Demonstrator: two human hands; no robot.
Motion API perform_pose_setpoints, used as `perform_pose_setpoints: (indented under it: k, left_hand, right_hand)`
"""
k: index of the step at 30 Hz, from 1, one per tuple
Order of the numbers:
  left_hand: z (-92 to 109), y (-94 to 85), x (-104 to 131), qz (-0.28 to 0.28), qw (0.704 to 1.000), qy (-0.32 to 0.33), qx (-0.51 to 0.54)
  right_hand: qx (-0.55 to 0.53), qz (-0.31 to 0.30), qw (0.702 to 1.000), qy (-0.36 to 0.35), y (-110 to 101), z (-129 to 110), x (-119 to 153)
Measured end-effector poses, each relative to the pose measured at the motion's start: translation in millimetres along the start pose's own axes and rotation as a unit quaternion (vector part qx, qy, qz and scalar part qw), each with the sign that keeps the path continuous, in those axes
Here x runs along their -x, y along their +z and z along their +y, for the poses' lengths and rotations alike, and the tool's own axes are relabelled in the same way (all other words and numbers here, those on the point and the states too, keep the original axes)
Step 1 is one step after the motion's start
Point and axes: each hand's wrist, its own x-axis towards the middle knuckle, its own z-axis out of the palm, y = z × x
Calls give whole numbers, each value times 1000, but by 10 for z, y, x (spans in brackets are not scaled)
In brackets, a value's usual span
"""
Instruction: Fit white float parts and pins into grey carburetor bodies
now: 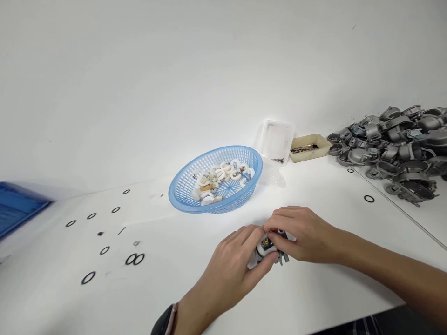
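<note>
Both hands meet at the front middle of the white table [314, 288]. My left hand [228, 267] and my right hand [302, 235] together grip a small grey metal part [270, 246] with a round brass-coloured detail on its face. Fingers hide most of the part. Just behind the hands stands a blue plastic basket [181, 188] holding several white rings and small pieces [220, 179]. A dark watch sits on my left wrist [165, 321].
A heap of grey metal castings [394, 144] fills the right back. A beige tray [309, 148] and a clear plastic box [275, 139] stand behind the basket. Black O-rings [134, 259] lie scattered on the left, one [369, 198] on the right. A blue object [17, 204] sits at the far left.
</note>
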Motion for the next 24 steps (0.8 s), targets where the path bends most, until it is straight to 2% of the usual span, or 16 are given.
perform_pose_setpoints:
  k: [24]
  left_hand:
    - [-21,12,16,-5,1000,4,2]
  right_hand:
    - [-10,-8,1000,7,-18,-9,6]
